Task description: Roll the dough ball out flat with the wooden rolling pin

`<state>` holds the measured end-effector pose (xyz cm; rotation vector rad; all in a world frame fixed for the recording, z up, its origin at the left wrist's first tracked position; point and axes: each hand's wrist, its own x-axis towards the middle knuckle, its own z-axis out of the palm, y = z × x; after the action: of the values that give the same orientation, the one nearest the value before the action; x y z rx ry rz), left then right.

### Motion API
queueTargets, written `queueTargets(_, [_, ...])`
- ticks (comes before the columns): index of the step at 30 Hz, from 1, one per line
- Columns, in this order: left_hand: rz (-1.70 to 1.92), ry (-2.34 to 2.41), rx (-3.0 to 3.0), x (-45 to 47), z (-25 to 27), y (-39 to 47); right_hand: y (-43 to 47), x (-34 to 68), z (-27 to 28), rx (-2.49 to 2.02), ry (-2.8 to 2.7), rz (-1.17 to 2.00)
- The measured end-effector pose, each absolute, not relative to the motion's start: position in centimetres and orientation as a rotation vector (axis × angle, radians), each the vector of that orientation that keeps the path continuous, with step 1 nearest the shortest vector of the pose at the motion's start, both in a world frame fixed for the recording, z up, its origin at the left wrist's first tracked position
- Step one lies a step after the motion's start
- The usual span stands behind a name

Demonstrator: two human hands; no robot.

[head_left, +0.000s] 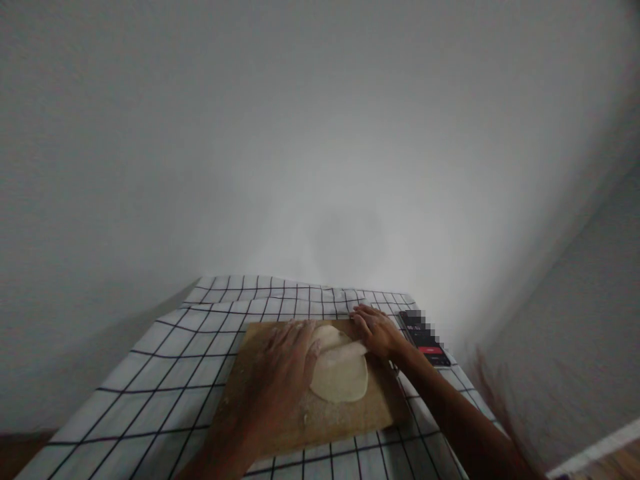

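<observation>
A pale, rounded sheet of dough (340,385) lies flattened on a wooden board (350,421). Across it rests a light rolling pin (343,353), slightly tilted, its right end higher in the picture. My left hand (287,353), somewhat blurred, covers the pin's left end with the fingers reaching forward. At the pin's other end is my right hand (377,331), its palm over the tip and its fingers pointing away to the left. Both ends of the pin are hidden beneath the hands. White flour marks dust the board.
A white cloth with dark grid lines (165,380) covers the table. Right of the board lies a phone (425,340) with a dark screen and a red button, partly pixelated. A plain wall (320,167) rises behind the table, and another wall stands to the right.
</observation>
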<state>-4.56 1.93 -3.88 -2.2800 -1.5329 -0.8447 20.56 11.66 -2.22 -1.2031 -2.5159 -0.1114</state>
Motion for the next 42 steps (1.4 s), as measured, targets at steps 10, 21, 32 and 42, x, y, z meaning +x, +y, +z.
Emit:
queueTargets(10, [-0.678,-1.545,-2.256,-6.9,-4.6,3.3,16.3,18.1,-2.3,-1.022,-2.645,-0.016])
queueTargets(21, [-0.691,-1.357,-2.355,-7.0,-5.9,2.9,-0.3,20.3,-3.4,-1.312,-2.337,-0.088])
queueTargets(32, [-0.715,-1.359,-2.320,-6.6,-5.4,1.7,2.4,19.6,-3.8,-1.428,-2.307,-0.226])
queueTargets(42, [-0.499,-1.454,-2.314,-6.8,-2.9,6.9,11.9,18.0,-2.2,-1.503,-2.474,-0.143])
